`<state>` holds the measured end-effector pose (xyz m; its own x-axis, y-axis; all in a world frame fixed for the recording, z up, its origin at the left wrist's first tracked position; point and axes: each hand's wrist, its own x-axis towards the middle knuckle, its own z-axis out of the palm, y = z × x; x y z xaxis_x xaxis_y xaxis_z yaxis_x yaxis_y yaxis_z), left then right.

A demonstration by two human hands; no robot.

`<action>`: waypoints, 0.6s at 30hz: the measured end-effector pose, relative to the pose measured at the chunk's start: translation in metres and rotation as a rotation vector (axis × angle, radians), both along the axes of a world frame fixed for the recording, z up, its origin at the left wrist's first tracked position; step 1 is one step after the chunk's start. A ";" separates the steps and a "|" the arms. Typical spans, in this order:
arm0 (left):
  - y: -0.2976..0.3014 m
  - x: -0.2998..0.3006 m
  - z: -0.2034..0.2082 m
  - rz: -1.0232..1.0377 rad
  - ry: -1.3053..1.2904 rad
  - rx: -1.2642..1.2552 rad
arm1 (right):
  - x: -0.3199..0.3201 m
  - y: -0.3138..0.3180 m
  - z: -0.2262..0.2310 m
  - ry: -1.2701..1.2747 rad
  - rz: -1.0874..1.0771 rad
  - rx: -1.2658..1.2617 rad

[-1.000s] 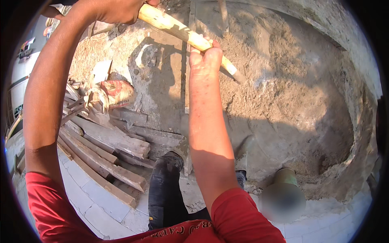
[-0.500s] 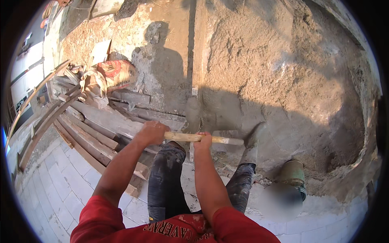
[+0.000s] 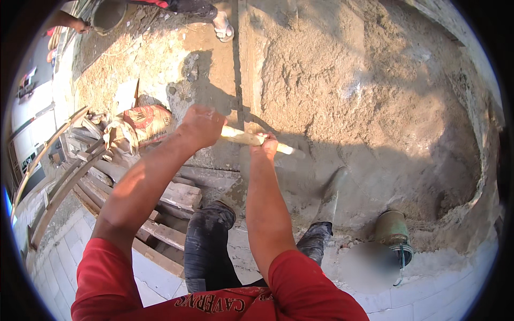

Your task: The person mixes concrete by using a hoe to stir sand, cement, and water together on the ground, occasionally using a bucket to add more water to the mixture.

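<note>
My left hand (image 3: 202,127) is closed around the upper part of a pale wooden tool handle (image 3: 239,135). My right hand (image 3: 263,144) grips the same handle lower down, palm side partly showing. The handle slants down to the right in front of my legs, and its far end blurs over wet grey mortar (image 3: 316,160). Whatever head the tool has cannot be made out. My right boot (image 3: 333,190) stands in the mortar, while my left leg (image 3: 210,227) is beside the wooden planks.
A printed paper sack (image 3: 147,122) lies on stacked wooden planks (image 3: 160,232) at left. A green bucket (image 3: 391,227) lies tilted at right. At the far left, another person's hand (image 3: 80,25) is near a bucket (image 3: 108,16); a sandalled foot (image 3: 224,28) stands farther right.
Both hands have raised the handle and moved it away from my body, the left hand most. Another person's leg, hand and bucket have come into sight at the far left.
</note>
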<state>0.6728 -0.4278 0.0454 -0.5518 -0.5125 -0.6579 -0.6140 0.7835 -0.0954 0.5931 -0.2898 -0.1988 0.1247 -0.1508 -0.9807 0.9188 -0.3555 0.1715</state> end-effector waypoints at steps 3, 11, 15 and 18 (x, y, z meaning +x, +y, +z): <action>-0.050 -0.061 0.061 -0.004 -0.134 0.035 | -0.032 -0.054 0.050 -0.009 -0.127 -0.125; -0.197 -0.130 0.254 -0.176 0.118 -0.355 | -0.110 -0.239 0.255 0.086 -0.259 -0.329; -0.237 -0.150 0.295 0.060 -0.066 -0.213 | -0.133 -0.273 0.340 0.161 -0.157 -0.492; -0.200 -0.119 0.231 0.003 0.281 -0.259 | -0.157 -0.227 0.255 0.227 -0.170 -0.369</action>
<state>0.5535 -0.6276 0.2768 -0.6907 -0.6437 -0.3295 -0.6465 0.7538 -0.1175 0.4362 -0.5168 0.0566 -0.1433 -0.4946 -0.8572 0.8816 -0.4574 0.1165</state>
